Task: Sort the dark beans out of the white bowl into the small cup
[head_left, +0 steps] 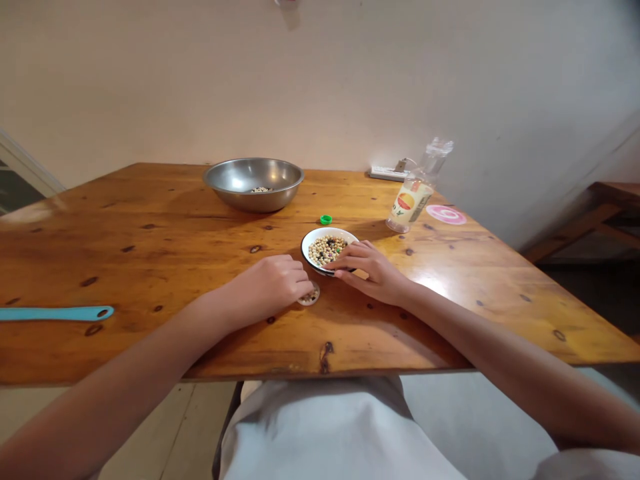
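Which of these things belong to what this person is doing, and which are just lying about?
In use, it seems:
- white bowl of beans, at the right hand
- small dish of beans, at the left hand
- perhaps the metal bowl, also with some inside

Apparently lying about:
- bottle
- green cap
- pink disc
- blue handle
- power strip
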### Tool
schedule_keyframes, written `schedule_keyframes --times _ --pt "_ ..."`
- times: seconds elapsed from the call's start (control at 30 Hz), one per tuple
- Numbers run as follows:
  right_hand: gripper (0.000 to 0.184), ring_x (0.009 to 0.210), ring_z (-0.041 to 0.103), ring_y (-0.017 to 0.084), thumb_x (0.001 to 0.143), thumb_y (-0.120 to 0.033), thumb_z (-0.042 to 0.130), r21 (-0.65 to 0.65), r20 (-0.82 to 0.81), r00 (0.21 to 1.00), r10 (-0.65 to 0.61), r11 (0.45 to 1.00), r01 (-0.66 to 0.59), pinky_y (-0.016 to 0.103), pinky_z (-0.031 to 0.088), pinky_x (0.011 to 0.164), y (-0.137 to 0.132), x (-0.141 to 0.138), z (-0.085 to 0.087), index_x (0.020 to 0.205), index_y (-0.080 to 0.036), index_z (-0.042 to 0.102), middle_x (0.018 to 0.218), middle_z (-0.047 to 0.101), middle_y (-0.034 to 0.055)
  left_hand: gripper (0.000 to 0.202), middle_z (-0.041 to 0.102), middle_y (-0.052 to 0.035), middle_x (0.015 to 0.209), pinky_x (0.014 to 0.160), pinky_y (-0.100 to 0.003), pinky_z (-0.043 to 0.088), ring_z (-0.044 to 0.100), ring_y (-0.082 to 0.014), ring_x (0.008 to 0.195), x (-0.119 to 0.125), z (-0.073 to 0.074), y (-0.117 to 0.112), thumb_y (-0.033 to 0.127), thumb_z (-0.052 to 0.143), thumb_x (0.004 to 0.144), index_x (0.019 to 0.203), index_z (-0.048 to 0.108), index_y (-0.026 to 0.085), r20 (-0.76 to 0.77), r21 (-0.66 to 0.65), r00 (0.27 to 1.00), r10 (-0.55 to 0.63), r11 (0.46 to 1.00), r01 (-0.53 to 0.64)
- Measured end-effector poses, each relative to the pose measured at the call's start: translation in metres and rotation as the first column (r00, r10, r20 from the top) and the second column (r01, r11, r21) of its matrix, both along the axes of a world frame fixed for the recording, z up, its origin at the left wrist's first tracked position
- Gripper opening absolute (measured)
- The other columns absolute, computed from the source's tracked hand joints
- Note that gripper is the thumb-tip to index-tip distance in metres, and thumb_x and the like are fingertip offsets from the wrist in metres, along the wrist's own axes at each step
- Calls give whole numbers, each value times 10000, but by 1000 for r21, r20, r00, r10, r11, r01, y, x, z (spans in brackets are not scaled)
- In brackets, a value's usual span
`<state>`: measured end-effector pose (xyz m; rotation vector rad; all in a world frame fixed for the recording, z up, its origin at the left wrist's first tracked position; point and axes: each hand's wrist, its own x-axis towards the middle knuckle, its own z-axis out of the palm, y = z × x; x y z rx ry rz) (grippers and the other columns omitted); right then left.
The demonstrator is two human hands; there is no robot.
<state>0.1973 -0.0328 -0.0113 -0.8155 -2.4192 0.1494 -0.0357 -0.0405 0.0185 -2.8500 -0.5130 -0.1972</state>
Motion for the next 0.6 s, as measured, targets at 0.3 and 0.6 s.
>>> schedule_keyframes --times 0.3,0.6 --pt "223 878 583 187 920 -280 487 8 24 1000 0 1000 0 329 368 786 0 0 2 1014 -193 670 907 668 72 139 691 -51 780 698 -299 420 593 -185 787 -1 -1 3 141 538 867 859 676 156 26 -8 1000 -5 1000 5" --pt "227 880 577 191 917 -272 491 3 26 1000 7 1000 -7 330 368 787 -1 1 3 1017 -180 672 901 661 74 163 691 -24 798 706 -286 387 571 -169 754 -3 1 6 217 523 889 842 674 176 12 -151 999 37 988 -35"
